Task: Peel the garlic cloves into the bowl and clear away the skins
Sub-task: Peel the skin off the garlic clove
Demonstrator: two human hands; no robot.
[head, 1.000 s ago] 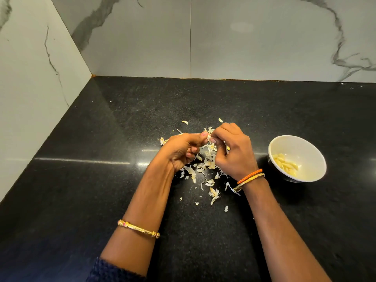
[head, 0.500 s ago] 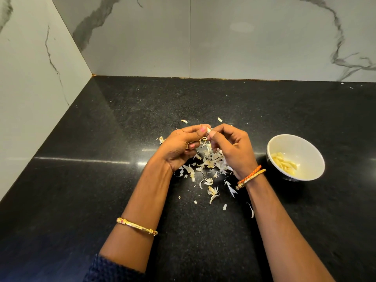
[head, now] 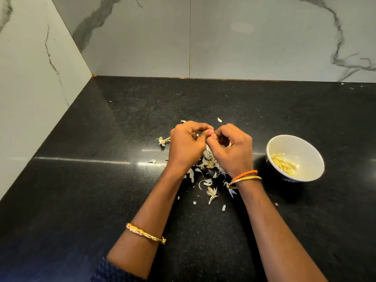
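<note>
Left hand (head: 186, 146) and right hand (head: 234, 151) meet fingertip to fingertip over the skins (head: 207, 165) on the black desk (head: 101, 180); both grips pinched narrow, can't tell on what. Bowl (head: 309, 147) to the right holds peeled cloves (head: 283, 162)

peeled cloves (head: 283, 163) in bowl (head: 311, 157), skins (head: 208, 180) scattered

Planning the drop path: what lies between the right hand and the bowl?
Head view: only bare black counter between the right hand and the bowl. The garlic skins lie under and between the hands, not toward the bowl.
</note>
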